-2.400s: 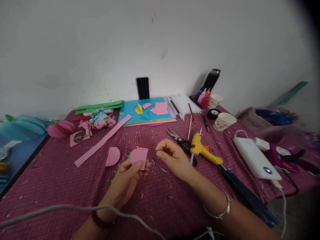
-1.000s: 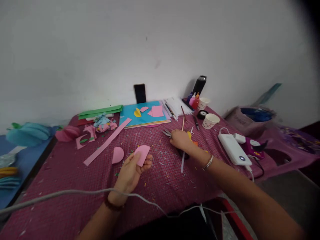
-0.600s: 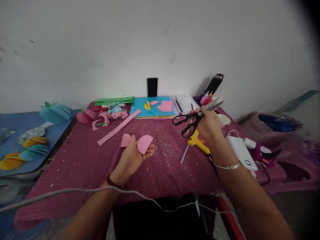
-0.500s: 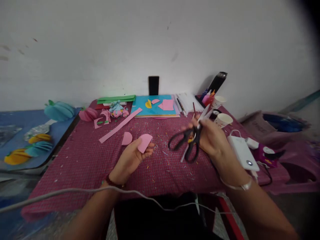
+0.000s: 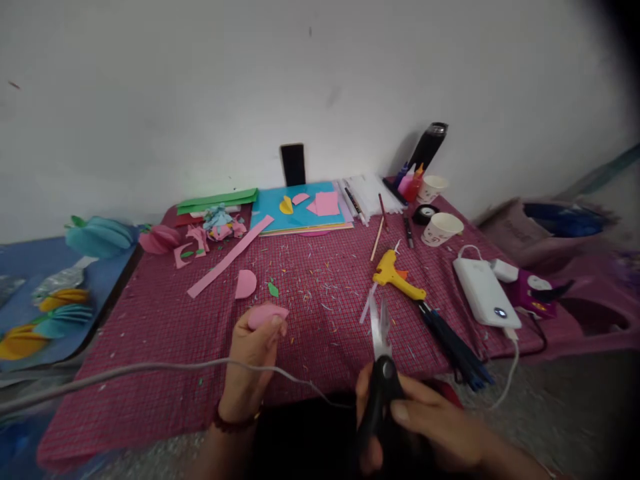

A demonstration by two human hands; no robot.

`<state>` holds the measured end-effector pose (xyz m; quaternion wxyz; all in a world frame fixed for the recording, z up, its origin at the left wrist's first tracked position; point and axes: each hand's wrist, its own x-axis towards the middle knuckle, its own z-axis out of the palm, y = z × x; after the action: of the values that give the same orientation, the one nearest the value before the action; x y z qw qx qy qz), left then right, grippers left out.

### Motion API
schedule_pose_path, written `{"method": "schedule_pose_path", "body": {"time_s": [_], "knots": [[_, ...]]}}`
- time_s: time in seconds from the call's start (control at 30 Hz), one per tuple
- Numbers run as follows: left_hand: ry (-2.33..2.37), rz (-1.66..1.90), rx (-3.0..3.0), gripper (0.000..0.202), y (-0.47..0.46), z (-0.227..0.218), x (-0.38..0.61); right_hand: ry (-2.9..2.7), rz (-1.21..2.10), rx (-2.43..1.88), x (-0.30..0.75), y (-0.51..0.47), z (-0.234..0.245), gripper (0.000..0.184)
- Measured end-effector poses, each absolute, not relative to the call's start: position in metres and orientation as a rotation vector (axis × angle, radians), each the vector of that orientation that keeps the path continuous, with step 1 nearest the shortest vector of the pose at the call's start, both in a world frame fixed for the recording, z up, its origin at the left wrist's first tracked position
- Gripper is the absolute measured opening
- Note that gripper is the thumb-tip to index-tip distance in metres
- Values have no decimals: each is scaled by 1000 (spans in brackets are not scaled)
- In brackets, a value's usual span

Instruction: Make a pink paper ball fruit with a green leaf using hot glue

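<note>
Between the thumb and fingers of my left hand (image 5: 255,350) is a pink paper piece (image 5: 266,316) with a rounded edge. My right hand (image 5: 425,410) is closed round the black handles of a pair of scissors (image 5: 383,363), its blades slightly apart and pointing away from me. Just beyond my left hand lie a pink paper half-circle (image 5: 245,285) and a small green paper leaf (image 5: 273,289). A yellow glue gun (image 5: 399,276) rests on the cloth past the scissors' tips.
A blue paper sheet (image 5: 270,212) with pink and yellow pieces lies at the back. Paper cups (image 5: 442,229) and a white power bank (image 5: 486,292) stand on the right. A pink paper strip (image 5: 230,257) lies to the left. A pale cable (image 5: 165,367) crosses the front.
My right hand has brought the scissors down toward me and turned their blades forward, uncovering the glue gun. My left hand has drawn nearer with the pink paper and turned it.
</note>
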<state>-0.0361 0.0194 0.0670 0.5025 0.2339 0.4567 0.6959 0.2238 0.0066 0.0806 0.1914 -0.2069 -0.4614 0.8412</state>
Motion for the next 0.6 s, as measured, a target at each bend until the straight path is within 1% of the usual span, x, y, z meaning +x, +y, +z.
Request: {"method": "schedule_pose_path", "body": {"time_s": [0.03,0.1,0.13,0.2,0.3,0.37,0.43,0.53,0.6], "knots": [[1146,1671,553,19,16,67,-35,-1293,2349,-590,224,10,83,48],[1213,1641,527,20,8,70,-34,-1434,2266,-683,225,19,85,64],[1220,1623,520,21,5,71,-33,-1496,2225,-730,226,25,86,68],[1179,1595,518,22,-1,73,-31,-1688,2084,-797,230,36,84,72],[1100,1541,528,21,-6,72,-28,-1841,1939,-894,233,45,80,74],[1079,1496,536,19,-9,70,-27,-1815,1920,-1010,234,44,79,72],[1084,1450,545,15,-12,67,-26,-1667,1969,-1160,234,37,78,66],[1096,1377,544,11,-17,64,-26,-1371,2149,-1290,234,18,76,54],[1070,1342,527,13,-21,63,-28,-1252,2315,-1278,237,3,73,45]]}}
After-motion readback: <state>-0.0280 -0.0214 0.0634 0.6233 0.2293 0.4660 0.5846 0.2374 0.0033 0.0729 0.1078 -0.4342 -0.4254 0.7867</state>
